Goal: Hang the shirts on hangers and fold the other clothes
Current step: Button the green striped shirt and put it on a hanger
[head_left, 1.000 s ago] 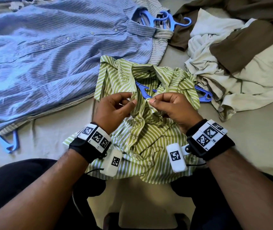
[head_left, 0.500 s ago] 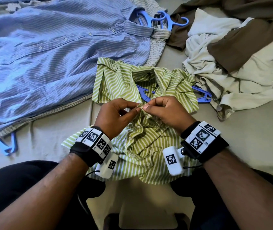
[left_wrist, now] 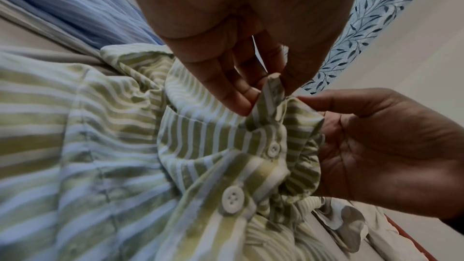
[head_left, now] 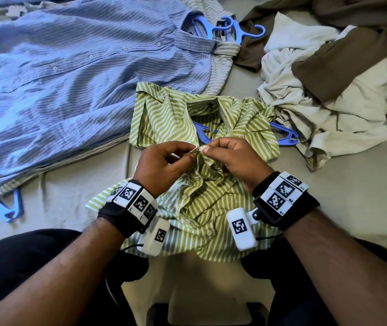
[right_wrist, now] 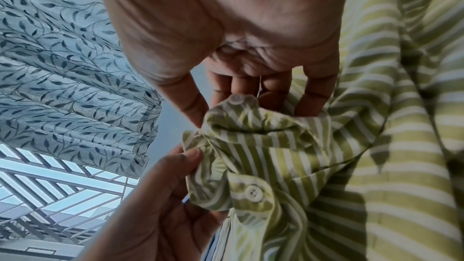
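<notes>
A green-and-white striped shirt (head_left: 201,203) lies crumpled on the bed in front of me, with a blue hanger (head_left: 284,135) inside it showing at the collar and right shoulder. My left hand (head_left: 164,163) pinches the buttonhole edge of the placket (left_wrist: 272,94). My right hand (head_left: 234,158) pinches the other edge with a white button (head_left: 201,148), seen close in the right wrist view as the button (right_wrist: 237,99) at my fingertips. The two hands meet just below the collar. Lower buttons (left_wrist: 233,198) on the placket look fastened.
A blue striped shirt (head_left: 70,74) on a blue hanger (head_left: 225,29) lies spread at the left, over another striped shirt. A pile of brown (head_left: 352,50) and cream (head_left: 328,109) clothes sits at the right. Another hanger end (head_left: 6,205) pokes out at lower left.
Both hands stayed at the top of the green shirt's placket, shifting slightly, and the white button now shows between the fingertips.
</notes>
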A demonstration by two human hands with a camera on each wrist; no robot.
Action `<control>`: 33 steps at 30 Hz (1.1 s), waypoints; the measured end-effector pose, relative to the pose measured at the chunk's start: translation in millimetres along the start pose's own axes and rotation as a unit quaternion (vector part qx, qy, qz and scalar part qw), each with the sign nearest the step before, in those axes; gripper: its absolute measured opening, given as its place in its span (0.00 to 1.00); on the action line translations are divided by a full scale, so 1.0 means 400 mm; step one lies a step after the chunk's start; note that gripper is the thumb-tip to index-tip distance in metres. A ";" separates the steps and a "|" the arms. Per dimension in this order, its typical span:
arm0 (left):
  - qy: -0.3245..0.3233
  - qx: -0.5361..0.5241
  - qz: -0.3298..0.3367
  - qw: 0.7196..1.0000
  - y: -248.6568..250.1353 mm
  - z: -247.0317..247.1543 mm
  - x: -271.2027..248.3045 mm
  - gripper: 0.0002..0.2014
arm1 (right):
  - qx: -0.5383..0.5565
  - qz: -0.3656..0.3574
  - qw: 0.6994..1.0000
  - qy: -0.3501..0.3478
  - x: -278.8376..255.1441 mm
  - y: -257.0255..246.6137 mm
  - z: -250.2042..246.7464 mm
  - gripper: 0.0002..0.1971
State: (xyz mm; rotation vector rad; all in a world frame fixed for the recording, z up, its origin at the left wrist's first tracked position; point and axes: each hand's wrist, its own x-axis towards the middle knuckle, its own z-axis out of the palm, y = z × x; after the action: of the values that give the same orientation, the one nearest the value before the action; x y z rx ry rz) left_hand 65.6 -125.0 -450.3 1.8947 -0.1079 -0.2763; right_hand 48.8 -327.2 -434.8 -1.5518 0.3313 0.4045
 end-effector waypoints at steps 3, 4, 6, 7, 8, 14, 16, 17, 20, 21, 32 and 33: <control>-0.003 0.002 -0.006 1.000 -0.002 -0.001 -0.001 0.07 | 0.014 0.011 1.000 -0.006 0.004 0.004 0.003 0.07; -0.004 -0.003 -0.007 1.000 -0.002 -0.001 -0.001 0.07 | 0.022 0.013 1.000 -0.007 0.006 0.006 0.004 0.07; -0.005 -0.018 -0.009 1.000 0.001 -0.001 -0.003 0.08 | 0.035 0.011 0.999 -0.010 0.009 0.007 0.004 0.05; -0.004 -0.028 -0.014 1.000 0.003 -0.001 -0.005 0.08 | 0.035 0.012 0.999 -0.014 0.010 0.008 0.004 0.05; -0.003 -0.039 -0.021 0.999 0.007 -0.001 -0.006 0.09 | 0.032 0.012 0.999 -0.019 0.011 0.009 0.004 0.04; -0.003 -0.109 -0.084 0.990 0.010 0.003 -0.004 0.09 | -0.010 -0.013 0.999 -0.042 0.013 0.014 -0.002 0.05; -0.005 -0.124 -0.092 0.988 0.009 0.004 -0.004 0.08 | -0.023 -0.021 0.998 -0.048 0.011 0.011 -0.002 0.05; -0.005 -0.131 -0.096 0.987 0.010 0.005 -0.004 0.07 | -0.024 -0.018 0.998 -0.048 0.009 0.006 -0.002 0.05; 0.014 -0.154 -0.116 0.981 0.012 0.003 0.003 0.04 | -0.010 0.018 0.999 -0.032 0.005 -0.014 -0.014 0.08; 0.028 -0.164 -0.119 0.979 0.013 0.000 0.008 0.04 | -0.012 0.027 0.999 -0.028 0.004 -0.019 -0.021 0.10; 0.099 -0.315 -0.121 0.936 0.017 -0.026 0.033 0.24 | 0.013 0.027 1.000 0.000 0.005 -0.027 -0.064 0.06; 0.085 -0.333 -0.122 0.931 0.019 -0.025 0.031 0.29 | 0.002 0.018 1.000 0.000 0.004 -0.021 -0.059 0.06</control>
State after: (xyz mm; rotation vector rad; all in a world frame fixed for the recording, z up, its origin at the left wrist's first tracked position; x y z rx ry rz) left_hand 80.5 -120.9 -441.8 1.2414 0.3100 -0.2713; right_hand 55.2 -350.6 -427.9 -1.5430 0.3610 0.4311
